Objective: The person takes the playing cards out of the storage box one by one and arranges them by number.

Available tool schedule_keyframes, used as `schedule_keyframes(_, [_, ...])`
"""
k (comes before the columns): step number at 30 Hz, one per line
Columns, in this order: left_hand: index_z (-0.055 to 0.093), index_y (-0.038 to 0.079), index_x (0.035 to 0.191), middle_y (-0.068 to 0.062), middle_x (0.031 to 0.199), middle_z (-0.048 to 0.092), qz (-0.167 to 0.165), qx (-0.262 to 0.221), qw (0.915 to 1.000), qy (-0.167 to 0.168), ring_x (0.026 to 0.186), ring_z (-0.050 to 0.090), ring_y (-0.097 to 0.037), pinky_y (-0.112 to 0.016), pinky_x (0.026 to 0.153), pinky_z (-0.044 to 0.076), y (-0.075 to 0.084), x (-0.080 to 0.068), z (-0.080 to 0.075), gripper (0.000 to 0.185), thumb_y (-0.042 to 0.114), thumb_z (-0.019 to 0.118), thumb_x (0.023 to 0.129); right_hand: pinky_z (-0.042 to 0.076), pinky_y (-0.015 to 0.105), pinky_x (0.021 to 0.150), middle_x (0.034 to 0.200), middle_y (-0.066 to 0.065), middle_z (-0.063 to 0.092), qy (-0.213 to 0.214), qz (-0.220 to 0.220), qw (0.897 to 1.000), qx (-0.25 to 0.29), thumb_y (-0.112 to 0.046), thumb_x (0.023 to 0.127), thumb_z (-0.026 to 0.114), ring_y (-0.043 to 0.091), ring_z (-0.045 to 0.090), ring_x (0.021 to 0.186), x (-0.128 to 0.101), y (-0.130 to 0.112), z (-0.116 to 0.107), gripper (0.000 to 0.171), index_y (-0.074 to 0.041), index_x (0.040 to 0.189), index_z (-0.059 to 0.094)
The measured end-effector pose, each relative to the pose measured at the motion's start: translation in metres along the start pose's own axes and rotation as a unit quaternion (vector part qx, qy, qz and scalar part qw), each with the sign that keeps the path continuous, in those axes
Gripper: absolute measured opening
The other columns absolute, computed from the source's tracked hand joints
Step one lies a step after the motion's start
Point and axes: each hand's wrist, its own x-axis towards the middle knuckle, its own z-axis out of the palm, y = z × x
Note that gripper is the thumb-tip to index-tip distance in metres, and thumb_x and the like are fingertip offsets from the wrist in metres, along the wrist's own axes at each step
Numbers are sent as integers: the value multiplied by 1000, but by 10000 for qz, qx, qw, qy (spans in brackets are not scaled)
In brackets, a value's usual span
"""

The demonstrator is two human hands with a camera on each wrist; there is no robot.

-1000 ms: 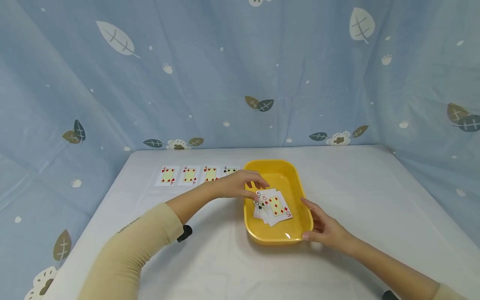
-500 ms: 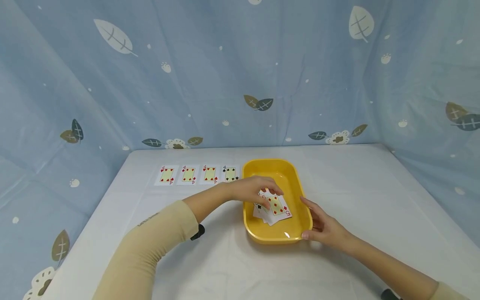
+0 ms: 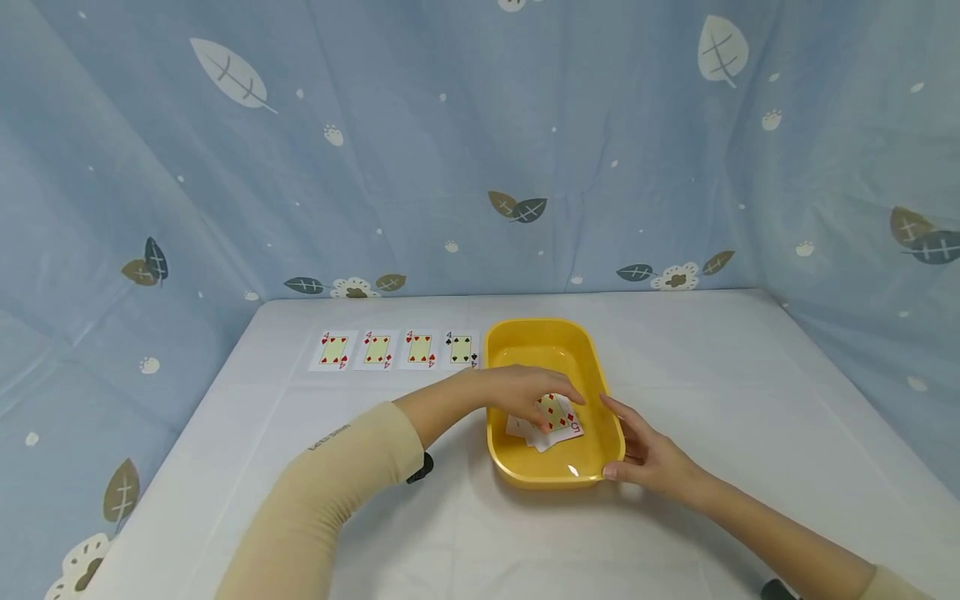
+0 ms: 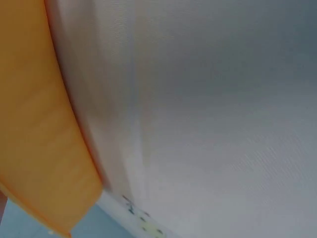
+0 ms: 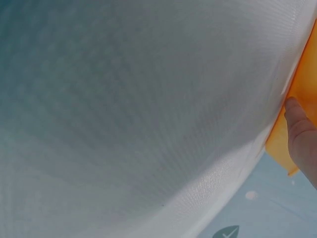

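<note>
A yellow tray (image 3: 540, 327) stands mid-table and holds a small loose pile of playing cards (image 3: 570, 423), with a five of diamonds on top. My left hand (image 3: 536, 396) reaches into the tray from the left. Its curved fingers come down on the pile and hide most of it, so I cannot see whether they pinch a card. My right hand (image 3: 641, 454) rests against the tray's right outer wall, fingers fairly straight, thumb at the front corner. The right wrist view shows one fingertip (image 5: 298, 126) touching the tray's edge (image 5: 303, 94). In the left wrist view only the blurred tray wall (image 4: 34, 124) shows.
Several face-up fours lie in a row (image 3: 397, 349) on the white table (image 3: 712, 375), just left of the tray's far end. Blue leaf-print cloth (image 3: 480, 150) walls in the table on three sides. A black wrist strap (image 3: 422, 468) sits under my left forearm.
My left hand has moved right from the tray's left rim down onto the card pile, covering more of it. The right hand and tray have stayed put.
</note>
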Motion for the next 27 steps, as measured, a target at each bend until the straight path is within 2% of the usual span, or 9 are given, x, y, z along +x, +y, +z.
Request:
schedule_keyframes(4, [56, 16, 130, 6, 129, 56, -30, -67, 9999, -125, 117, 50, -7, -19, 102, 37, -5, 8, 2, 54, 14, 76, 80, 55, 32, 82, 130, 45, 39, 21, 44, 10000, -4, -10, 87, 67, 50, 56, 106, 0, 0, 1, 84, 4, 147, 10])
schedule_keyframes(7, [56, 18, 130, 8, 128, 55, -196, -51, 9995, -233, 117, 49, -5, -19, 103, 36, -9, 12, 4, 57, 11, 77, 78, 55, 33, 82, 130, 44, 39, 26, 94, 10000, 13, -10, 87, 67, 50, 56, 106, -1, -1, 1, 84, 3, 147, 10])
schedule_keyframes(11, [53, 23, 134, 10, 136, 50, -447, 230, 9980, -375, 123, 45, -6, -24, 108, 33, -9, 16, 6, 62, 11, 77, 78, 54, 34, 83, 132, 44, 38, 43, 182, 9998, 14, -10, 87, 67, 50, 55, 107, -1, -2, 0, 84, 1, 148, 10])
schedule_keyframes(14, [52, 25, 135, 10, 138, 48, -460, 485, 9969, -414, 125, 44, -7, -26, 109, 32, -10, 18, 7, 63, 14, 77, 79, 55, 33, 82, 131, 44, 38, 42, 177, 9998, -5, -11, 87, 67, 50, 55, 107, -1, -2, 0, 84, 1, 148, 10])
schedule_keyframes(19, [56, 25, 131, 7, 126, 51, -258, 900, 9951, -309, 112, 46, -8, -20, 101, 37, -11, 21, 6, 64, 21, 82, 73, 54, 28, 82, 131, 45, 38, -14, 71, 9999, 119, -9, 88, 66, 48, 56, 106, 0, -1, 1, 83, 3, 147, 9])
schedule_keyframes(23, [62, 23, 123, 7, 114, 53, -166, 1270, 9917, -138, 105, 48, -8, -19, 93, 39, -12, 19, 3, 57, 30, 84, 70, 54, 26, 82, 132, 45, 37, 2, 29, 9999, 104, -8, 87, 67, 48, 56, 106, 0, -1, 1, 83, 4, 147, 10])
schedule_keyframes(25, [64, 22, 117, 8, 109, 55, -217, 1150, 9931, -55, 101, 49, -8, -19, 91, 40, -13, 18, 0, 50, 29, 83, 72, 54, 26, 82, 132, 45, 37, 28, 55, 10000, 45, -9, 87, 68, 48, 56, 106, 0, -1, 1, 84, 4, 147, 11])
schedule_keyframes(27, [65, 19, 111, 9, 106, 57, -299, 784, 9965, 23, 97, 50, -7, -18, 90, 40, -14, 17, -2, 41, 23, 82, 74, 54, 28, 82, 132, 44, 37, 39, 88, 10000, 20, -9, 86, 68, 49, 56, 106, 0, -1, 0, 84, 4, 147, 11])
